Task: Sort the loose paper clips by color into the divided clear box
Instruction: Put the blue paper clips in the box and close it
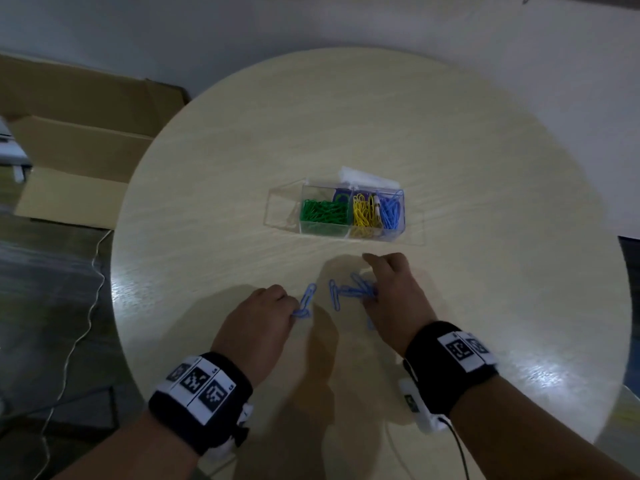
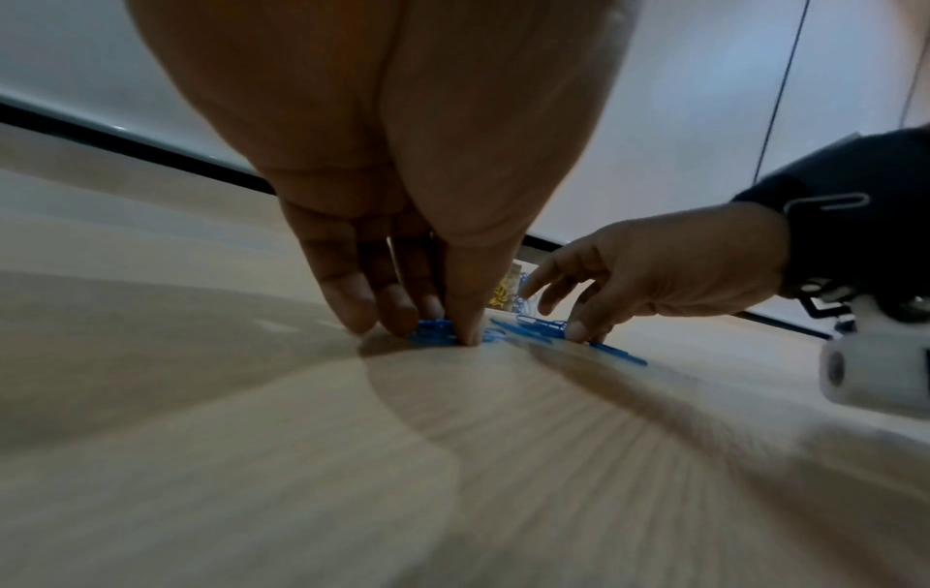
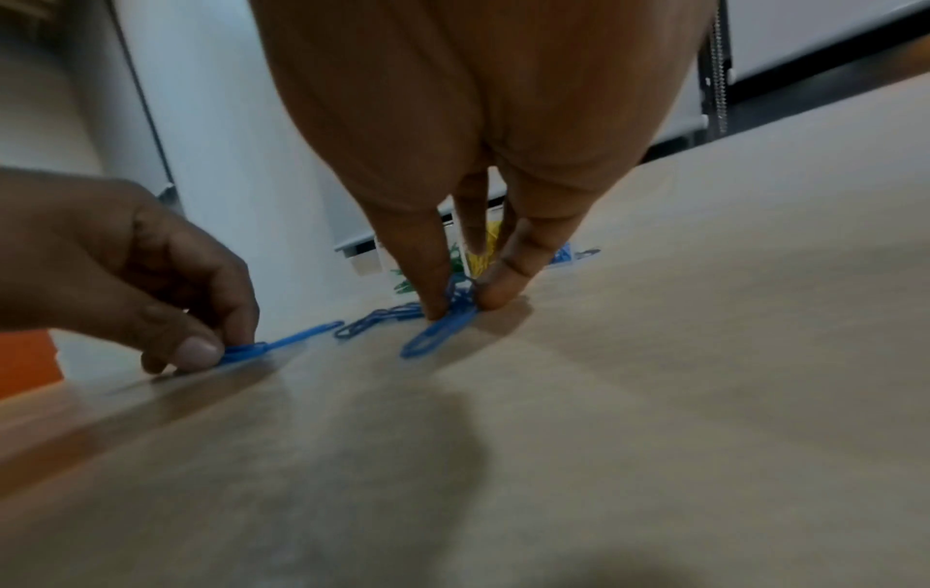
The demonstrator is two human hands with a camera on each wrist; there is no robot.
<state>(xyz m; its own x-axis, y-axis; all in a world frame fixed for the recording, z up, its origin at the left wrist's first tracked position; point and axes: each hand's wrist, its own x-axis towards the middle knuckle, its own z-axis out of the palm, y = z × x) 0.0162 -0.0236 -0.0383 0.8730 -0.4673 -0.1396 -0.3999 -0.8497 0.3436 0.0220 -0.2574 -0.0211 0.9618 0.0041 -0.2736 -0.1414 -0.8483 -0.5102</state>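
Observation:
The divided clear box (image 1: 284, 206) stands mid-table with green (image 1: 323, 212), yellow (image 1: 363, 211) and blue clips (image 1: 391, 209) in separate compartments; its left end holds nothing. Several loose blue paper clips (image 1: 334, 294) lie on the table in front of it. My left hand (image 1: 292, 311) pinches a blue clip (image 3: 241, 352) against the tabletop between thumb and fingertips. My right hand (image 1: 369, 294) pinches a small bunch of blue clips (image 3: 460, 300) between thumb and forefinger; one clip (image 3: 435, 334) sticks out toward the camera in the right wrist view.
The round light-wood table (image 1: 450, 168) carries the box with a white packet (image 1: 367, 178) behind it. Cardboard boxes (image 1: 79, 140) stand on the floor to the left, with a cable (image 1: 90, 306) trailing beside the table's edge.

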